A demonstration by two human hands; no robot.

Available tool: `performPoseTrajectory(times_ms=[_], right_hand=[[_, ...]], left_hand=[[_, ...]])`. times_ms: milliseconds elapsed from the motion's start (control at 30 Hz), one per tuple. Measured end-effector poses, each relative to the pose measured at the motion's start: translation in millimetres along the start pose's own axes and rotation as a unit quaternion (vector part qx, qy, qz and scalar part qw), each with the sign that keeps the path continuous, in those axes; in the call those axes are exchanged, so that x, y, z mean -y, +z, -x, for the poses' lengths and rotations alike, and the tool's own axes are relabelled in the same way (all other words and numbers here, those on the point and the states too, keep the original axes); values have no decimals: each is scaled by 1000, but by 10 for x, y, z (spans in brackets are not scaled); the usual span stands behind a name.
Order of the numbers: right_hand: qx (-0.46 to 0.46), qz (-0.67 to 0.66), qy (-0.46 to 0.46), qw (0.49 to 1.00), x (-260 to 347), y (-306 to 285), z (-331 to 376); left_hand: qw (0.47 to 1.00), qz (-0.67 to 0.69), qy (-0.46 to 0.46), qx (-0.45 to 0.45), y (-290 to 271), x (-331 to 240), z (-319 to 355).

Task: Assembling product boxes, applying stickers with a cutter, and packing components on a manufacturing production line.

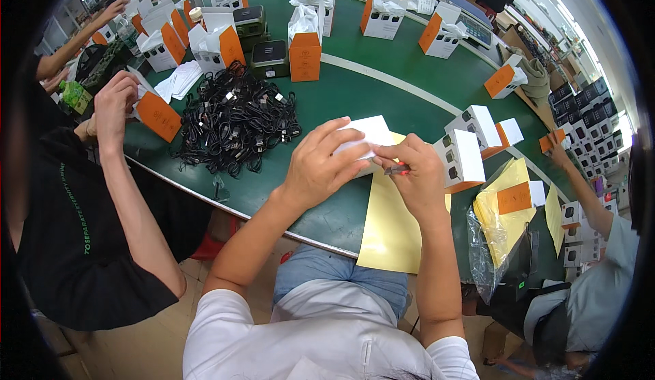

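My left hand (321, 162) is wrapped round a white box (374, 129), holding it above the green table. At the box's right edge, the thumb and fingertips of my right hand (417, 175) are pinched together. A small grey and red tool (397, 170), which looks like a cutter, is tucked in that hand, partly hidden by the fingers. Beneath lies a yellow sheet (391, 233), reaching over the table's near edge. Just right of my right hand stand two closed white boxes (468, 153) with orange sides.
A heap of black cables (235, 117) lies to the left. Opened white and orange boxes (305, 56) stand further back. At right are yellow sheets (501, 189) in a clear plastic bag. Co-workers sit on both sides; the left one's hand (116, 100) is near an orange box (158, 116).
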State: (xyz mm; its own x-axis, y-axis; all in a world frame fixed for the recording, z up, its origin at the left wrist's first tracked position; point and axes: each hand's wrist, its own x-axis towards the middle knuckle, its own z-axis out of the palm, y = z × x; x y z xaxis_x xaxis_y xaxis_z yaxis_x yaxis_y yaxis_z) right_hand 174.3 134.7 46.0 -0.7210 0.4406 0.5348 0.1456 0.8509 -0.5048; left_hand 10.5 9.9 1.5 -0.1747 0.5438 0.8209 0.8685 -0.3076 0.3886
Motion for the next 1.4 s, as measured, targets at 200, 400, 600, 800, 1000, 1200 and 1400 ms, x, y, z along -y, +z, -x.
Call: performPoseTrajectory(times_ms=[200, 400, 600, 800, 1000, 1200, 1400], right_hand=[[53, -12, 78, 995, -6, -84, 120], [97, -49, 186, 976, 256, -763, 649], [138, 11, 246, 959, -25, -959, 1257], [168, 88, 204, 961, -47, -902, 1344], [186, 111, 195, 957, -92, -847, 1326], [206, 90, 193, 955, -130, -839, 1340], [165, 152, 186, 957, -24, -708, 1358]], left_hand=[[999, -11, -33, -10, 63, -86, 13], [985, -169, 2, 38, -61, -189, -87], [933, 115, 104, 325, 419, -416, 185], [876, 62, 92, 469, 764, -385, 293], [879, 50, 77, 468, 763, -414, 282], [881, 56, 72, 465, 759, -399, 295], [881, 57, 60, 465, 762, -506, 267]])
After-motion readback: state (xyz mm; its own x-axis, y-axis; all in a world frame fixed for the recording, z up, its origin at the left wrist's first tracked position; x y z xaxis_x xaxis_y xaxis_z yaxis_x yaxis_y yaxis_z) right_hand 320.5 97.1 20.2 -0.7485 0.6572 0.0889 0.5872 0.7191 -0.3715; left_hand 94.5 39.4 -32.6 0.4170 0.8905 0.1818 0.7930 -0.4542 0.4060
